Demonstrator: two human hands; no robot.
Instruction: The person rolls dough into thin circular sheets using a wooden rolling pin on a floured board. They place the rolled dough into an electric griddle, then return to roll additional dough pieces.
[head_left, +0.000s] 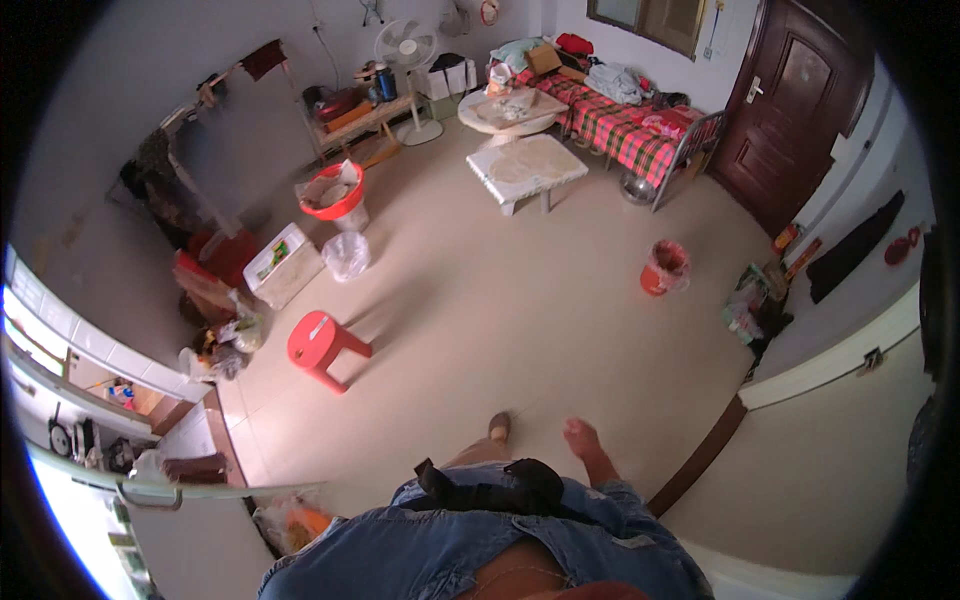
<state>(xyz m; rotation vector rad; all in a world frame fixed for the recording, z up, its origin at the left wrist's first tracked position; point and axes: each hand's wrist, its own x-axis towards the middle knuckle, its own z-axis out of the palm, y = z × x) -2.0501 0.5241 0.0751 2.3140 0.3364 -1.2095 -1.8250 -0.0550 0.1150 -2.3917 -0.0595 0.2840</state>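
My right hand (581, 437) hangs over the tiled floor, right of my foot (499, 426), near no object. Its fingers look curled and slightly blurred; nothing can be seen in it. My left hand is out of view. Before me to the left stands a red plastic stool (316, 341) with small marks on its seat. Farther off, a low table (528, 169) with a patterned top stands in front of a round pedestal table (474, 120) that bears a board and small items.
A red bin (655, 281) with a liner stands ahead right. A white foam box (289, 274), a bagged small bin (346, 256) and a red basin (335, 206) on a bucket stand left. A metal bed (684, 146) and a dark red door (780, 112) are behind. A fan (414, 90) stands by the wall.
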